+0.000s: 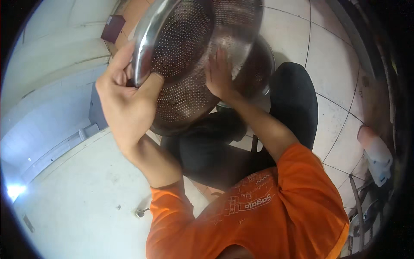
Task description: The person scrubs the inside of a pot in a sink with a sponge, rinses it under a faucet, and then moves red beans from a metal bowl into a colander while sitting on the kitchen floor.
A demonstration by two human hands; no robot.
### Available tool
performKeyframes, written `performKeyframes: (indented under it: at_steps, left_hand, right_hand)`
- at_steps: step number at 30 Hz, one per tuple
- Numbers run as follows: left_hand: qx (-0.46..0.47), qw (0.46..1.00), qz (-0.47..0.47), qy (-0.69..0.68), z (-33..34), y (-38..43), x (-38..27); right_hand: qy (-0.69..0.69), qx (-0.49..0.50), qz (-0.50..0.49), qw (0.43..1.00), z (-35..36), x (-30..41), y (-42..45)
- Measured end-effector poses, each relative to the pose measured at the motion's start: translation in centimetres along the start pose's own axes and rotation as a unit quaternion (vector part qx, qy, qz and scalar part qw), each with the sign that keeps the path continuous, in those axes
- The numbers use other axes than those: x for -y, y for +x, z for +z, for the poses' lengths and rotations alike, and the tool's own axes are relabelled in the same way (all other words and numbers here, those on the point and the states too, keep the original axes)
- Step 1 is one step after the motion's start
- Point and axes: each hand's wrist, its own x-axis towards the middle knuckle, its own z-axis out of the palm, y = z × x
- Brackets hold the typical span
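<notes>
A large perforated stainless-steel colander (184, 42) is tilted up before me, its inside facing me. My left hand (129, 97) grips its rolled rim at the left, the thumb on the inner side and the fingers behind. My right hand (220, 73) lies flat against the inner wall at the right, fingers stretched, holding nothing that I can see. Small pale bits show on the wall near those fingertips. Behind and below the colander stands a round metal basin (263, 64), partly hidden by it.
My knees in dark trousers flank the basin on a tiled floor (336, 106). At the left is a pale cabinet door (90, 181) with a key in its lock. A dark red box (113, 28) stands at the upper left. A plastic bottle (376, 155) lies at the right.
</notes>
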Motion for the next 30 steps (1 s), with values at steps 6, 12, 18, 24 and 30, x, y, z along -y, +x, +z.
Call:
performKeyframes:
  at_steps: [6,12,18,24,30]
  left_hand:
    - [0.001,0.999,0.033,0.008,0.1,-0.6,0.5]
    - [0.059,0.998,-0.021,-0.009,0.6,0.7,0.9]
    - [0.000,1.000,-0.012,0.023,0.3,0.1,1.6]
    - [0.028,1.000,0.004,0.005,0.3,0.8,1.7]
    - [0.003,0.999,-0.007,0.053,0.7,-0.3,1.6]
  right_hand:
    - [0.326,-0.207,-0.002,0.922,-5.3,13.8,11.2]
    - [-0.081,-0.012,-0.098,0.992,4.5,3.7,-1.7]
    - [0.101,-0.129,0.032,0.986,-4.3,6.5,3.8]
    - [0.172,0.197,-0.314,0.913,0.3,8.6,-2.2]
    - [-0.111,0.043,-0.014,0.993,-5.0,-1.3,0.1]
